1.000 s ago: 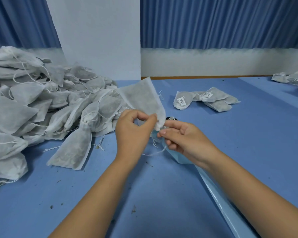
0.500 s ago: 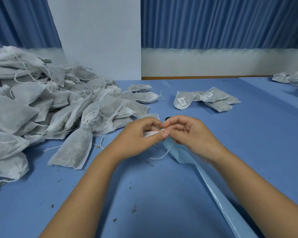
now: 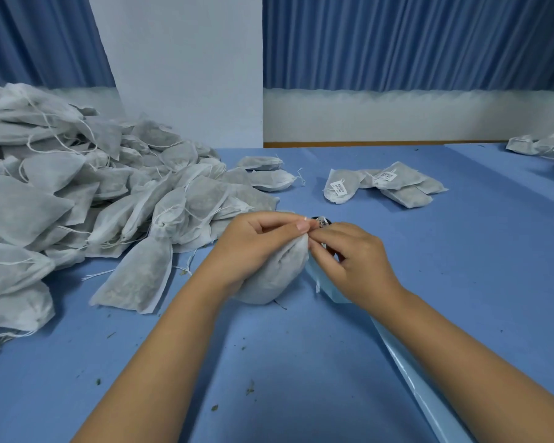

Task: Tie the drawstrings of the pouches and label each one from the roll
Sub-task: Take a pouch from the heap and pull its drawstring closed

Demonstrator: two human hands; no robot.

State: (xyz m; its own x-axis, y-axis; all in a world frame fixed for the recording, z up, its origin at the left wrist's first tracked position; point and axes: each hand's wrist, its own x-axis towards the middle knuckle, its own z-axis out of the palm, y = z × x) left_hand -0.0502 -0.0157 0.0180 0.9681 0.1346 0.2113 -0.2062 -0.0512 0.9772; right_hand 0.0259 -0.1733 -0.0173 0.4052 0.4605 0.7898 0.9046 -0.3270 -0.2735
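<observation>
head | left hand, right hand pinch pouch (dark filling inside)

Left hand curled, right hand pinching, fingers meeting

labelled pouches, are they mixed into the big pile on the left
No, the labelled pouches lie apart on the blue table, right of the big pile.

A packing workroom: a heap of filled pouches on a blue table, labelled ones set apart.
</observation>
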